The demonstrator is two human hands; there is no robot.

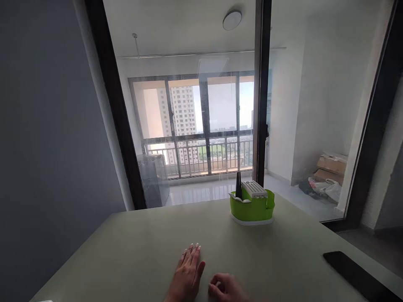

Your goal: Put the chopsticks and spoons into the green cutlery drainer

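My left hand [187, 272] lies flat on the pale table [141, 251], palm down. Its fingers are stretched forward, the thumb a little apart. Just to its right, my right hand [227, 288] rests curled in a loose fist at the bottom edge of the view. A dark gap shows inside its bent fingers, with nothing visible in it. Beyond both hands stands a green and white desktop caddy [252, 209], with a slotted white top [254, 188] and a black pointed item [238, 186] upright in it. Neither hand touches the caddy.
A long flat black object [362, 274] lies along the table's right side. Behind the table is a dark-framed glass door [262, 96]. On the floor past it, cardboard boxes [332, 165] and plastic bags [329, 188] sit at the right. A grey wall [63, 126] borders the left.
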